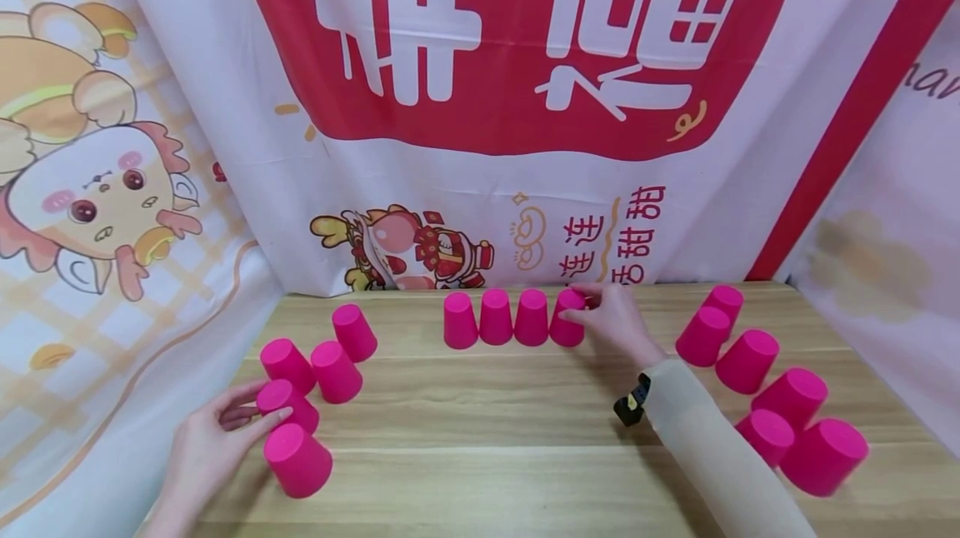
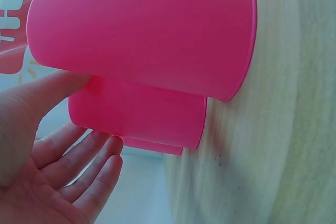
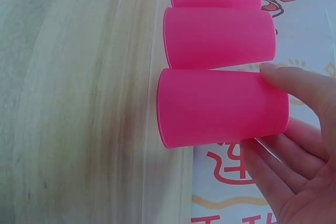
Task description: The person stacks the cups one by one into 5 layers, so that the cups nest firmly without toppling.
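Nearest us, in from the left edge of the worktop [image 1: 480, 471], the front cup [image 1: 300, 465] stands upside down, gripped by neither hand. Just beyond it we see the left hand [image 1: 213, 438] come in from that edge, pinching the left cup [image 1: 298, 407] between thumb and fingers. This cup lies rightward and slightly beyond the palm, long axis upright, wide rim down; the thumb sits in the narrow space between it and the front cup. Three more cups [image 1: 337, 371] stand past it toward the far left corner; of the two hands, the left is nearer them. Across from these, we count six cups [image 1: 748, 363] down the right edge, untouched.

Farthest from us, beside the far edge, the right hand [image 1: 611, 323] pinches the right cup [image 1: 567, 331], thumb on its near face, fingers round its right side. Also upright, it ends a row whose three neighbours [image 1: 532, 320] run leftward, the closest just beside it.
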`<state>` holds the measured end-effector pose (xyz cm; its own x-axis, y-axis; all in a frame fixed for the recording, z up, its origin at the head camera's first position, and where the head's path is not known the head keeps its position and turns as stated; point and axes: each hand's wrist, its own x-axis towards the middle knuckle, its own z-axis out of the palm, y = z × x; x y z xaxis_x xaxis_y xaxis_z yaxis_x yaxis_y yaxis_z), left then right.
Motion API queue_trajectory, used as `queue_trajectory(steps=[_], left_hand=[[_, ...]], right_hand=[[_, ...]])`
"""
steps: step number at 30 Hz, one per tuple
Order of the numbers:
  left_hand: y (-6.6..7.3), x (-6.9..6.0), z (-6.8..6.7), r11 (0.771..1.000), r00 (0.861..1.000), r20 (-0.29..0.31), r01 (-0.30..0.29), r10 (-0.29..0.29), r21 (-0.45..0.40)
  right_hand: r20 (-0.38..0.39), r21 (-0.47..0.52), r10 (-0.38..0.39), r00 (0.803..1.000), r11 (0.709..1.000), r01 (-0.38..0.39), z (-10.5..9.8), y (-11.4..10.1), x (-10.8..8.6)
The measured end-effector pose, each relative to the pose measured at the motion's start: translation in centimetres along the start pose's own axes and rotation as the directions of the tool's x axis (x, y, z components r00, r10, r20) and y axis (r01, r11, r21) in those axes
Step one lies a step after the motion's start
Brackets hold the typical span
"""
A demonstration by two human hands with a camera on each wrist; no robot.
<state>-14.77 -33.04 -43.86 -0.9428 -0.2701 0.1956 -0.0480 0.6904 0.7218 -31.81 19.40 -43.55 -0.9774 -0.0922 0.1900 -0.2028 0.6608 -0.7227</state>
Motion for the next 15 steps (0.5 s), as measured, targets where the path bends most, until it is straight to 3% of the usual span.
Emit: queue_trajectory(steps=[6, 15], left_hand=[[0.0, 0.1, 0.0, 1.000, 1.000, 0.014, 0.014, -0.014, -0.005], [-0.2, 0.2, 0.2, 1.000, 1.000, 0.008, 0.019, -0.019, -0.017]], right_hand=[[0.007, 0.060, 0.012, 1.000, 0.998, -0.013, -0.7, 0.3, -0.7], [-0.008, 0.058, 0.039, 0.999, 0.998, -0.039, -3.6, 0.9, -2.2]])
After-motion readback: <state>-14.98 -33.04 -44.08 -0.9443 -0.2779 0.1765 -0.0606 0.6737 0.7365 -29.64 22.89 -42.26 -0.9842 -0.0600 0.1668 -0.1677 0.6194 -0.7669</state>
